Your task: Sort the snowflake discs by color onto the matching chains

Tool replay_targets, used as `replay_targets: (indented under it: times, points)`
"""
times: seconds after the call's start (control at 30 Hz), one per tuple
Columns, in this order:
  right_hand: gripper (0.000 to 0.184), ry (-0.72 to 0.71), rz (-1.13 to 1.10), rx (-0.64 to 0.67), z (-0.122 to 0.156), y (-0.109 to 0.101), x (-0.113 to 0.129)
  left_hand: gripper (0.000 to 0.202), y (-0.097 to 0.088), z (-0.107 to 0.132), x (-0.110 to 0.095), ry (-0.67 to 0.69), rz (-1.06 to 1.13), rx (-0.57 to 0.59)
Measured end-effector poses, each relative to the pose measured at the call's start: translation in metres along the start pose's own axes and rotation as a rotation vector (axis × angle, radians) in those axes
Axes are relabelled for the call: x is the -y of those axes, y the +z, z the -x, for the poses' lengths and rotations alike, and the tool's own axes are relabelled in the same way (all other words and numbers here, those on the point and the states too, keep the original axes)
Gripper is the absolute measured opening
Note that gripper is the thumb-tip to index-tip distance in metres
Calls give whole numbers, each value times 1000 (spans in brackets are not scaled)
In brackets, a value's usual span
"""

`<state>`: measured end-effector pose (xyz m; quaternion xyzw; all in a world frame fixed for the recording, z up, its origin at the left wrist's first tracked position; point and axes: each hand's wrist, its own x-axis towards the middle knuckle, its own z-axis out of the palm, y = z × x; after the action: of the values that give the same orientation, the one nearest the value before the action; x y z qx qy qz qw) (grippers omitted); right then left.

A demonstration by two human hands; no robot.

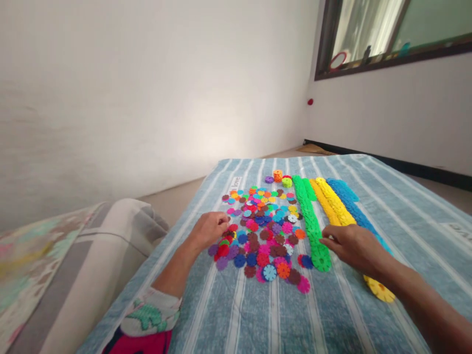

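A spread of loose, notched plastic discs in many colours (263, 235) lies in the middle of the cloth. My left hand (211, 229) is at the left edge of this spread, its fingers curled together; whatever they may hold is too small to make out. Over the near part of the yellow row of overlapping discs (334, 201) is my right hand (344, 242), partly covering it. Its fingers are pinched close beside the green row (308, 221), with any disc in them hidden. A blue row (356, 209) runs along the far right of the yellow one.
Small stacks stand at the far end: orange (278, 175), purple (269, 180) and lime green (286, 182). Everything lies on a striped blue cloth (206, 305). A bed with a grey-and-white cover (110, 246) is at the left, and a white wall (165, 98) rises behind.
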<state>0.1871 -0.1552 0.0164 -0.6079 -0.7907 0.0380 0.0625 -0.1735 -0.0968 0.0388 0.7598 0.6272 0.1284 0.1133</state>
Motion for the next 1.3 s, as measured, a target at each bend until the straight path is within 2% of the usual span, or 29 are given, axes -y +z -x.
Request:
replay_targets:
  times: [0.13,0.23,0.33,0.47,0.53,0.7,0.87,1.0,1.17,1.3]
  points:
    - [24,-97,9,17,5,10,19,16,-3,3,3,-40,-39,33]
    - [24,-135,15,45,7,15,27,16,-4,4,-1,-45,-126,145]
    - [26,-152,9,69,9,18,31,25,-2,6,-6,-54,-238,231]
    - [27,-170,25,64,9,20,34,33,2,8,-11,-117,-316,197]
    - [28,-168,33,66,10,21,35,30,4,8,-10,-122,-323,206]
    - [27,-196,20,68,12,21,38,9,3,7,-2,-67,-291,282]
    - [28,-252,-36,65,14,27,38,7,1,5,2,-132,-313,284]
    - [29,-267,-67,68,14,32,39,16,4,5,0,-101,-308,290]
    - [28,-278,-45,81,15,33,42,16,11,6,-5,-42,-237,213]
    - [28,-277,-22,64,16,31,44,17,17,5,-6,-49,-176,159]
